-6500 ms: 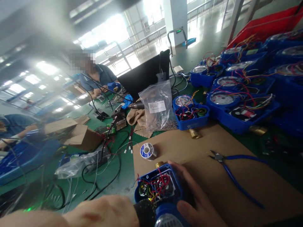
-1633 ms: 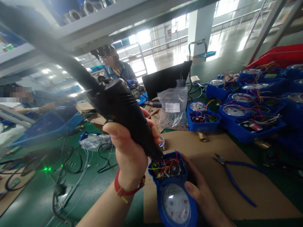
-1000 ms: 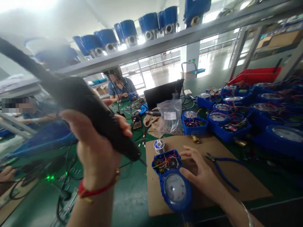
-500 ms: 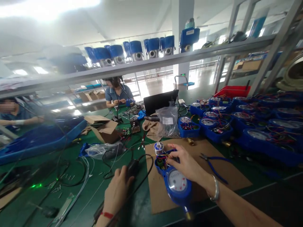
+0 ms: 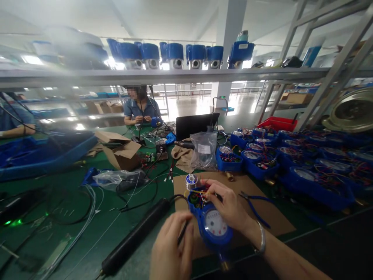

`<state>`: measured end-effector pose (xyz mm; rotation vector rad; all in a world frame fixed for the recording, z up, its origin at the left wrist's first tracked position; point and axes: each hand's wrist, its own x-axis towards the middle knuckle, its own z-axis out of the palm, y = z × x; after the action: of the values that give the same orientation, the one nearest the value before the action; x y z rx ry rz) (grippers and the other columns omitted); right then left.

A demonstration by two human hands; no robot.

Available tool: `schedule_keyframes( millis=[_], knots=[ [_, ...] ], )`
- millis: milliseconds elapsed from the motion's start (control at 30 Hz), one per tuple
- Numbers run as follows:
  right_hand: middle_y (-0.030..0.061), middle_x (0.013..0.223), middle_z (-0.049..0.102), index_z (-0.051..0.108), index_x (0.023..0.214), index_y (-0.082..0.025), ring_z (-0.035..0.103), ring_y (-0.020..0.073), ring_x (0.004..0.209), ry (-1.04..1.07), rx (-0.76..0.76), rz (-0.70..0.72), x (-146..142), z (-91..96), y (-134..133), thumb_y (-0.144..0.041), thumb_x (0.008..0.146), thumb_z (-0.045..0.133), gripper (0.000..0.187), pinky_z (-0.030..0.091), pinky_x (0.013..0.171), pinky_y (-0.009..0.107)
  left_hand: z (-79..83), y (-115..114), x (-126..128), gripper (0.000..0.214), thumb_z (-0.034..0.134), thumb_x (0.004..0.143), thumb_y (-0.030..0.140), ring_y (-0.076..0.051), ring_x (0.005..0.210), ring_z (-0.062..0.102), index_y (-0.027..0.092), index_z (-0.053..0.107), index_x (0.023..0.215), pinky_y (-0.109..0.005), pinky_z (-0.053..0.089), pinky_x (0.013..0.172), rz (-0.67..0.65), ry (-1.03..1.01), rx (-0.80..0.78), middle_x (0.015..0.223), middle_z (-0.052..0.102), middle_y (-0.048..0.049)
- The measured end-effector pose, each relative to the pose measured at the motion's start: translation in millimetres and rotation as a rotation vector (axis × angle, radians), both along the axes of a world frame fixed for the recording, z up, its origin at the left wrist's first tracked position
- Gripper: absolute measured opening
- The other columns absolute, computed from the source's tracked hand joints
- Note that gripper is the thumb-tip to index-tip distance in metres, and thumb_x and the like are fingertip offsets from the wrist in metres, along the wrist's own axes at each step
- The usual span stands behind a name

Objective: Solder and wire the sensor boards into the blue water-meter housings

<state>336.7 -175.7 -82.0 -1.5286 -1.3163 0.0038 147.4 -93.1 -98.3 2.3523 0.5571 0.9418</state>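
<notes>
A blue water meter [image 5: 217, 223] with a round white dial lies on a sheet of brown cardboard [image 5: 274, 212]. Its open compartment shows red and yellow wires [image 5: 201, 193]. My right hand [image 5: 225, 202] reaches over this compartment, fingertips pinched on the wires. Left of the meter, my left hand [image 5: 171, 245] is curled around a black cable [image 5: 182, 232]; its fingers are slightly blurred. That cable leads to a long black cylindrical tool [image 5: 135, 235] with a thin metal tip, lying on the green table. A solder spool [image 5: 191, 181] stands behind the meter.
Blue-handled cutting pliers [image 5: 256, 208] lie on the cardboard's right. Several wired meters [image 5: 259, 157] crowd the right side. Behind are a clear plastic bag [image 5: 204, 149] and an open carton [image 5: 119, 149]. A shelf [image 5: 175, 76] crosses above. A co-worker [image 5: 141, 107] sits opposite.
My left hand has left the black tool and moved right toward the meter, now around the cable. My right hand stays at the wires. The view has tilted and shifted slightly.
</notes>
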Motion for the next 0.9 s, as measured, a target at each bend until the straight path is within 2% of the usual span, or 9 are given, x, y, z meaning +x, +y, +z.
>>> schedule_keyframes(
  millis=[100,233,367,533,600,700,800,867,900],
  knots=[
    [0.0022,0.13,0.053,0.058,0.083,-0.022,0.046,0.0199,0.126,-0.101,0.031,0.055,-2,2.9,-3,-0.018,0.095,0.049,0.015,0.035,0.106,0.035,25.5,23,45,0.029,0.056,0.085,0.027,-0.023,0.117,0.055,0.022,0.058,0.114,-0.04,0.046,0.101,-0.121,0.053,-0.049,0.123,0.06,-0.0085],
    [0.0037,0.13,0.049,0.058,0.085,-0.022,0.043,0.0201,0.126,-0.082,0.056,-0.007,3,-1.0,-7,-0.021,0.097,0.046,0.016,0.032,0.106,0.036,32.3,33,78,0.022,0.059,0.082,0.029,-0.027,0.1,0.06,0.018,0.061,0.102,-0.043,0.048,0.089,-0.18,0.245,-0.082,0.106,0.064,-0.0096],
    [0.005,0.12,0.051,0.056,0.083,-0.021,0.047,0.0184,0.12,0.047,0.008,-0.05,1,-6.4,-9,-0.024,0.099,0.047,0.019,0.038,0.099,0.032,34.2,34,75,0.019,0.057,0.081,0.023,-0.031,0.097,0.06,0.014,0.062,0.097,-0.046,0.046,0.087,-0.113,0.338,-0.083,0.101,0.065,-0.0125],
    [0.0048,0.12,0.051,0.057,0.084,-0.021,0.047,0.0196,0.121,0.111,-0.077,-0.022,-6,-7.6,-15,-0.027,0.099,0.048,0.018,0.036,0.1,0.033,23.9,37,77,0.025,0.043,0.084,0.014,-0.025,0.1,0.06,0.018,0.062,0.1,-0.042,0.045,0.091,-0.143,0.24,-0.161,0.106,0.062,-0.0097],
    [0.0042,0.118,0.052,0.057,0.086,-0.022,0.048,0.0191,0.119,0.095,-0.103,-0.011,-6,-6.8,-17,-0.026,0.098,0.049,0.015,0.037,0.099,0.032,14.7,37,83,0.021,0.044,0.084,0.016,-0.021,0.104,0.058,0.02,0.061,0.096,-0.038,0.044,0.096,-0.206,0.116,-0.303,0.112,0.06,-0.0078],
    [0.0028,0.115,0.054,0.058,0.087,-0.022,0.051,0.018,0.115,0.056,-0.135,-0.022,-3,-4.9,-16,-0.021,0.096,0.05,0.011,0.039,0.097,0.032,1.4,37,90,0.01,0.047,0.084,0.022,-0.022,0.114,0.054,0.018,0.056,0.085,-0.038,0.04,0.104,-0.238,-0.083,-0.538,0.124,0.054,-0.0113],
    [0.0029,0.119,0.053,0.056,0.087,-0.023,0.05,0.0185,0.117,0.037,-0.154,-0.059,-2,-4.0,-14,-0.019,0.094,0.049,0.011,0.04,0.098,0.034,-3.7,37,91,0.015,0.047,0.082,0.021,-0.023,0.122,0.05,0.017,0.056,0.093,-0.04,0.039,0.107,-0.24,-0.135,-0.654,0.133,0.051,-0.0133],
    [0.0039,0.12,0.053,0.053,0.094,-0.023,0.05,0.0193,0.118,0.046,-0.155,-0.079,-2,-5.3,-13,-0.016,0.091,0.048,0.009,0.04,0.1,0.037,-0.7,37,89,0.027,0.046,0.077,0.013,-0.022,0.124,0.05,0.018,0.06,0.099,-0.04,0.037,0.109,-0.251,-0.111,-0.621,0.135,0.051,-0.0106],
    [0.0045,0.12,0.053,0.051,0.1,-0.023,0.05,0.0194,0.117,0.054,-0.154,-0.086,-2,-6.5,-13,-0.015,0.089,0.048,0.014,0.041,0.1,0.039,2.0,36,88,0.03,0.047,0.076,0.011,-0.023,0.126,0.049,0.019,0.063,0.099,-0.041,0.035,0.11,-0.242,-0.071,-0.539,0.136,0.051,-0.0094]
  ],
)
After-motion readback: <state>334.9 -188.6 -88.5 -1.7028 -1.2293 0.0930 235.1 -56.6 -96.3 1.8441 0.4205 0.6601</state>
